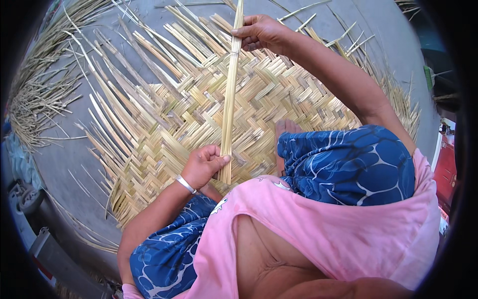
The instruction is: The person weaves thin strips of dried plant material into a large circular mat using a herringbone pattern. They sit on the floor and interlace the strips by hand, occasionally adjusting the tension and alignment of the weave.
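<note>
A long flat straw-coloured reed strip [230,94] runs from near my lap up across a half-woven reed mat [199,114]. My left hand [204,165], with a silver bracelet at the wrist, pinches the strip's near end. My right hand [260,33] grips the same strip far out, near its upper end, arm stretched over the mat. The strip lies over the herringbone weave. Loose unwoven strip ends fan out from the mat's left and far edges.
The mat lies on a grey concrete floor [69,149]. A heap of loose reeds [40,94] sits at the left. My knees in blue patterned cloth [348,164] and a bare foot [285,130] rest on the mat's near edge. A red object [445,169] stands at the right.
</note>
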Available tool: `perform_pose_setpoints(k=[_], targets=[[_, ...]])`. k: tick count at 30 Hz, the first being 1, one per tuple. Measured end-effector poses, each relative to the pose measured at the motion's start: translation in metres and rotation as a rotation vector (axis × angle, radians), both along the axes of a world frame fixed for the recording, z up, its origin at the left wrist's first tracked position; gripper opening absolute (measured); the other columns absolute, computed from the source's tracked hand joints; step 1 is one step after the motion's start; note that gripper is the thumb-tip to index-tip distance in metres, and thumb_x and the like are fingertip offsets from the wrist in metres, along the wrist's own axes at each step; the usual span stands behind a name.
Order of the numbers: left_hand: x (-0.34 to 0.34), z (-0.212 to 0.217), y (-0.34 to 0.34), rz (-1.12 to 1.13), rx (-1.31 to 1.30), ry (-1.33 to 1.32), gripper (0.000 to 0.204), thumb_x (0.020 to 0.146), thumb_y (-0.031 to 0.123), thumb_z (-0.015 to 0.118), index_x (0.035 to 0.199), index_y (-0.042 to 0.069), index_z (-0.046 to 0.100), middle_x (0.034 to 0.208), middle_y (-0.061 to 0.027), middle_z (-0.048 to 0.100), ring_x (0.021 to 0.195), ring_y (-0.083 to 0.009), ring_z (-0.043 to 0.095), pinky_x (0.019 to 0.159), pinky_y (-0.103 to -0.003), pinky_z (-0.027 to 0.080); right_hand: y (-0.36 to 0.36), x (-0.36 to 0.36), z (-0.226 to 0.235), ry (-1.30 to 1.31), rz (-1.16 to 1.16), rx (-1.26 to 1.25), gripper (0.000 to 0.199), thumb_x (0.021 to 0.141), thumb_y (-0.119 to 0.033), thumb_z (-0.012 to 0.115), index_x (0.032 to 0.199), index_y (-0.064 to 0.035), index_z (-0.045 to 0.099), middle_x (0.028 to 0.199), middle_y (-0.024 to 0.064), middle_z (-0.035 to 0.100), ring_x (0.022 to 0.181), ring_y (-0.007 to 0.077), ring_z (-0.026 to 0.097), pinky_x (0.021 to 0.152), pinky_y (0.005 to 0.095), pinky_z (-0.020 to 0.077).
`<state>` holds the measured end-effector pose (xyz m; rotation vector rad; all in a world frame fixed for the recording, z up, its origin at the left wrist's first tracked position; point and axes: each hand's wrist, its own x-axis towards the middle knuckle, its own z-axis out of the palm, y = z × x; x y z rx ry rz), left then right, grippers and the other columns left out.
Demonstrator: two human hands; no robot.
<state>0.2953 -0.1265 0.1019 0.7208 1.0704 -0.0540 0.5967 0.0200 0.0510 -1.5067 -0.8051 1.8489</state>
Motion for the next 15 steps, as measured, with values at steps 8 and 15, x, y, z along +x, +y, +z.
perform_pose_setpoints(k=[8, 15], targets=[[-0.006, -0.012, -0.006, -0.043, 0.053, 0.039, 0.011, 0.084, 0.012, 0.064, 0.079, 0.004, 0.059, 0.062, 0.0063, 0.052, 0.053, -0.0015, 0.042, 0.046, -0.019, 0.034, 0.020, 0.014, 0.005, -0.072, -0.049, 0.078, 0.017, 0.081, -0.017, 0.067, 0.092, -0.0053, 0.060, 0.077, 0.0047, 0.066, 0.063, 0.0093, 0.063, 0.061, 0.0218, 0.0535], [-0.015, -0.019, -0.012, -0.117, 0.085, 0.080, 0.013, 0.083, 0.011, 0.065, 0.075, 0.003, 0.058, 0.060, 0.0061, 0.050, 0.052, -0.0020, 0.040, 0.045, -0.020, 0.033, 0.032, 0.028, 0.000, -0.125, -0.075, 0.113, 0.016, 0.082, -0.018, 0.066, 0.092, -0.0067, 0.060, 0.080, 0.0052, 0.066, 0.067, 0.0100, 0.063, 0.062, 0.0221, 0.0534]])
